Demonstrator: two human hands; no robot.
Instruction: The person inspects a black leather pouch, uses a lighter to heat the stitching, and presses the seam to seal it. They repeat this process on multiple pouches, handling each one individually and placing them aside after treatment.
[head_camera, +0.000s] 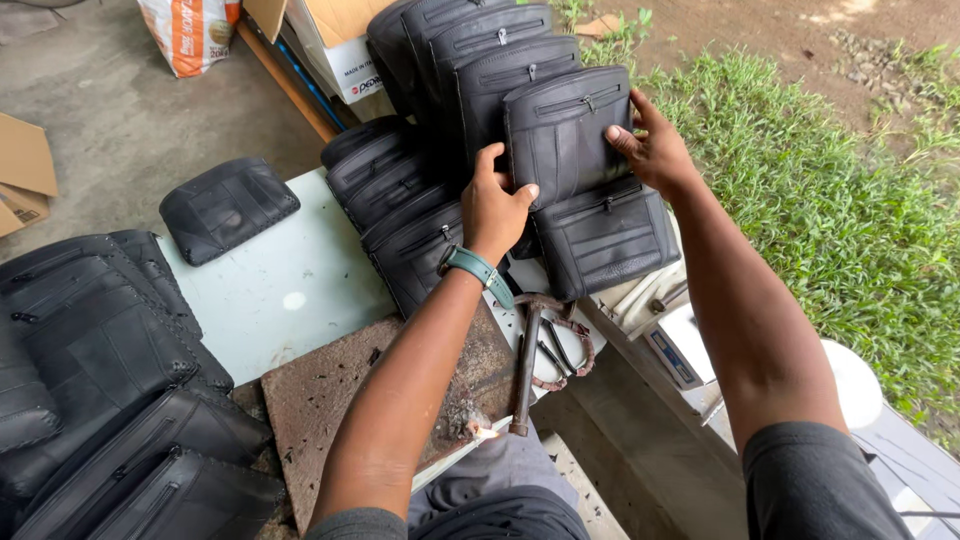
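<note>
A black zippered pouch (565, 130) stands upright at the front of an overlapping row of like pouches (480, 50). My left hand (495, 205) grips its lower left edge; a teal watch strap sits on that wrist. My right hand (655, 150) presses on its right edge. Just below it lies another black pouch (605, 240) with its zipper facing up. A second row of pouches (385, 185) lies to the left, touching my left hand.
A pale table top (290, 290) holds a lone flat pouch (228, 207) and a rusty stone slab (320, 400). A hammer and pincers (535, 350) lie at its right edge. More pouches (100, 380) pile at lower left. Grass (830, 200) lies right; boxes and a sack stand behind.
</note>
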